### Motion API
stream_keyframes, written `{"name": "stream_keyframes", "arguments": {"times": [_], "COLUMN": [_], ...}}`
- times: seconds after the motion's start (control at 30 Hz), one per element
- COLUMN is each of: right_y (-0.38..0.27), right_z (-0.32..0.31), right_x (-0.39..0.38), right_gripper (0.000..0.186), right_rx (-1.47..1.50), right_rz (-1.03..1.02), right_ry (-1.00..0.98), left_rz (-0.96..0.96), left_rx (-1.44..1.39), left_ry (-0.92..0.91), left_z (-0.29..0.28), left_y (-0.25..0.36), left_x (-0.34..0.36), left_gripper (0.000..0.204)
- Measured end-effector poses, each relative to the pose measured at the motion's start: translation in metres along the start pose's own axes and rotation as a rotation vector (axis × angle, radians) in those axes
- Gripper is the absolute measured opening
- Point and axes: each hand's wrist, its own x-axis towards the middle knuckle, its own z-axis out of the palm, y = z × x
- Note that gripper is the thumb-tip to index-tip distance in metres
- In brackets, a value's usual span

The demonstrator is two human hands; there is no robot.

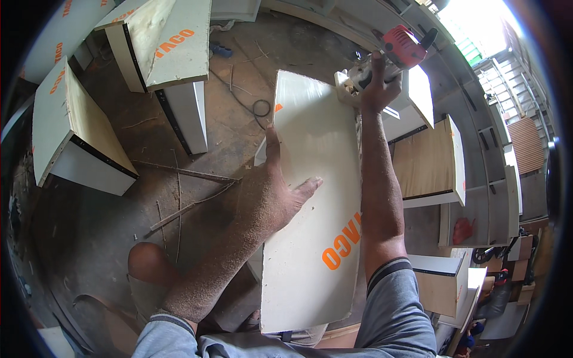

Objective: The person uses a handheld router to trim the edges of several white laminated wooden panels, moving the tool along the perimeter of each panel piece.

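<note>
A long white-faced board (307, 232) with orange print stretches away from my lap, raised above the floor. My left hand (271, 194) grips its left edge, the thumb lying on the white face and another finger pointing along the rim; the remaining fingers are hidden. Sawdust coats this hand and forearm. At the far right corner, my right hand (380, 89) is wrapped around a router (406, 46) with a red motor housing and metal lower body. The router sits against the board's edge; its bit is out of sight.
Cabinet boxes with dark edge strips stand at the left (89, 137) and far left (173, 53). More wood-faced boxes (427, 158) line the right side, near long frames (477, 131). Thin offcut strips (185, 173) and a dark cord (242, 104) lie on the dusty floor.
</note>
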Motion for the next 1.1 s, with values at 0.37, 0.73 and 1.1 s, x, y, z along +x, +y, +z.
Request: {"name": "stream_keyframes", "arguments": {"times": [0.37,0.73,1.1], "right_y": [-0.025,-0.142,-0.227], "right_z": [-0.023,-0.225,-0.480], "right_x": [0.007,-0.084,-0.243], "right_gripper": [0.045,0.045,0.048], "right_rx": [-0.204,-0.069,-0.535], "right_rz": [0.009,0.237,0.445], "right_ry": [-0.043,0.130,0.339], "left_rz": [0.091,0.069,-0.151], "left_rx": [-0.081,-0.087,-0.592], "left_ry": [0.099,0.221,-0.035], "left_z": [0.002,0.003,0.017], "left_y": [0.005,-0.009,-0.018], "left_x": [-0.001,-0.005,0.023], "left_gripper": [0.079,0.092,0.059]}}
